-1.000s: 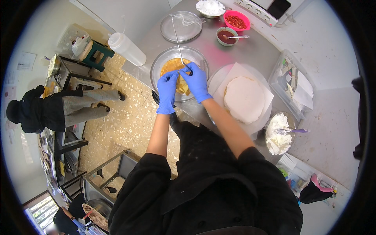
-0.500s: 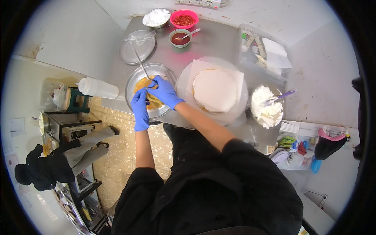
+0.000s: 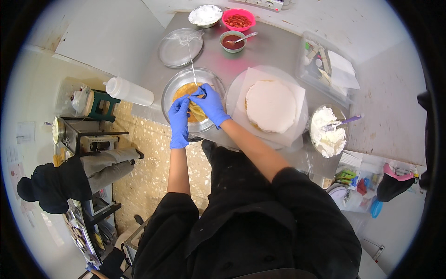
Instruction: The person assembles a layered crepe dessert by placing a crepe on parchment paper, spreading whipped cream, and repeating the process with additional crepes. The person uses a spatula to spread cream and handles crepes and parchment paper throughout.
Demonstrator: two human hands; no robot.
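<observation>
Both my hands wear blue gloves and meet over a round metal pan (image 3: 207,78) that holds thin golden crepes (image 3: 197,113). My left hand (image 3: 178,122) is closed, its fingertips pinching a crepe's edge. My right hand (image 3: 211,106) is closed around the end of a long thin metal palette knife (image 3: 191,56), seen nearly edge-on and pointing away from me. Its fingertips come close to the left ones at the crepe. Right of the pan, a round cake (image 3: 272,106) covered with smooth pale cream lies on white paper (image 3: 295,95) over a round board.
Behind stand a bowl of white powder (image 3: 205,15), a pink bowl of red pieces (image 3: 238,20), a red sauce bowl (image 3: 232,42) with a spoon, and a metal lid (image 3: 179,49). A cream bowl (image 3: 329,130) and utensil bin (image 3: 320,69) are right, a squeeze bottle (image 3: 130,91) left.
The view has shifted, so the tabletop sits further right. My hands stay together at the crepe; the palette knife now stands more upright in view. Another person's arm appears at lower left.
</observation>
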